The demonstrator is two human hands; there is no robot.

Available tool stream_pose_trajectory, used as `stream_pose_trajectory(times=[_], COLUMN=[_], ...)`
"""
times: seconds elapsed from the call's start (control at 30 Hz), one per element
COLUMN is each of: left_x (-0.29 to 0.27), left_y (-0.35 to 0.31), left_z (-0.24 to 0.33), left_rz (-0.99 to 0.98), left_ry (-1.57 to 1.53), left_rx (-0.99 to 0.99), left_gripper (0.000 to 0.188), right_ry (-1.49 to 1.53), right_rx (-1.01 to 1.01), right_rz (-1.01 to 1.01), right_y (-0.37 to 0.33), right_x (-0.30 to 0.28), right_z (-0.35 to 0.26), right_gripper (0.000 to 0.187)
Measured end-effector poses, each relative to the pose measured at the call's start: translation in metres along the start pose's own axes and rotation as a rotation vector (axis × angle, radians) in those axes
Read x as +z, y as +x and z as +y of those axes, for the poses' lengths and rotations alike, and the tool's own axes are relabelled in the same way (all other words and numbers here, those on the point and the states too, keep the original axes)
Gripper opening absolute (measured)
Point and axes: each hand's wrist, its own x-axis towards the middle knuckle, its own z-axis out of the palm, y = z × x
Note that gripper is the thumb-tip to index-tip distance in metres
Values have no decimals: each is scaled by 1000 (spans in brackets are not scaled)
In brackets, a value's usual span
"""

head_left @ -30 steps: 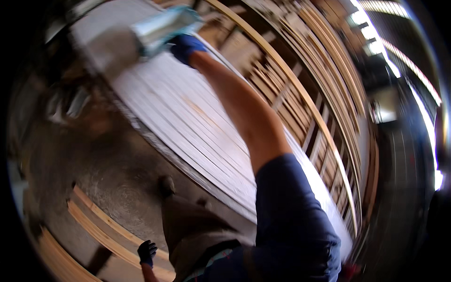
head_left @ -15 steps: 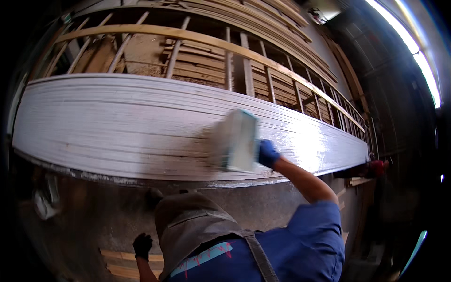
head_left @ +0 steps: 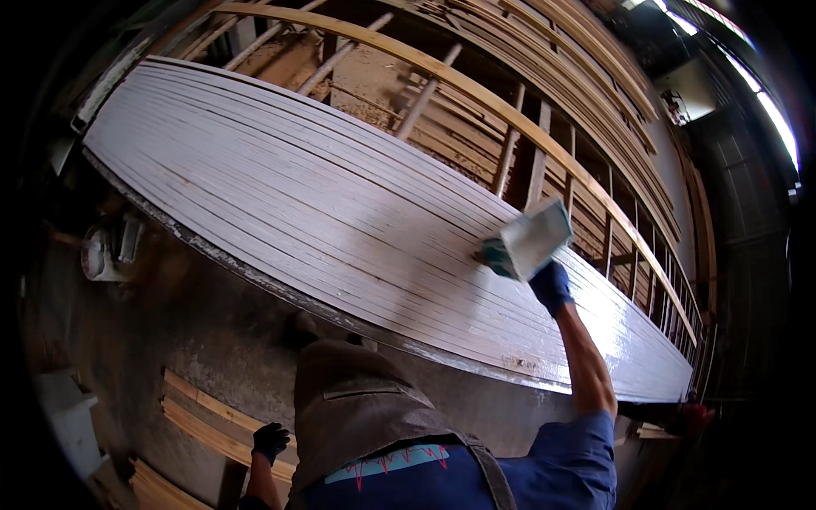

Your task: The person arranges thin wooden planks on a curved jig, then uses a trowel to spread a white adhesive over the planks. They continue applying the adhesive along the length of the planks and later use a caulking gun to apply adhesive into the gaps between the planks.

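Observation:
My right hand (head_left: 551, 287), in a dark blue glove, is closed on a boxy white-and-teal tool (head_left: 534, 242), whose exact kind I cannot make out. The tool is over the far part of a long row of white-coated boards (head_left: 323, 208) laid side by side. A wet sheen shows on the boards toward the right. My left hand (head_left: 270, 439), in a dark glove, hangs low at my left side, away from the boards. It holds nothing, and its fingers are loosely bent and apart.
Behind the boards runs a wooden rail (head_left: 501, 106) with crossbars, above stacked timber (head_left: 459, 123). Wooden strips (head_left: 208, 418) lie on the floor at my left. A white bucket (head_left: 104, 255) stands beyond the left end of the boards, near a pale box-like object (head_left: 75, 422).
My right hand has carried the tool from the middle of the boards toward their far edge and right. The view has turned, so the boards now slant down to the right.

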Motion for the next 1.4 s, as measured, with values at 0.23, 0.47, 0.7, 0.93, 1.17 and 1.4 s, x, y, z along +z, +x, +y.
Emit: stream_pose_trajectory(times=[0.23,0.47,0.7,0.93,1.17,1.4], left_x=[26,34,113,66,-82,-176], left_y=[-1,-59,-78,-72,-102,-129], left_z=[57,-6,-80,7,38,59], left_rz=[257,31,370,384,450,604], left_ry=[102,-719,-376,-321,-701,-757], left_rx=[203,27,-333,-239,-54,-10], left_gripper=[29,19,29,25,22,24], right_ry=[-34,384,180,427,197,7], right_rx=[-547,-427,-403,-434,-517,-538], right_rz=[211,255,233,154,174,213], right_y=[179,99,-64,-83,23,108], right_x=[-47,-67,-62,-34,-38,-18], right_z=[-187,-198,-119,-224,-466,-694], right_gripper=[25,36,18,18,25,31])
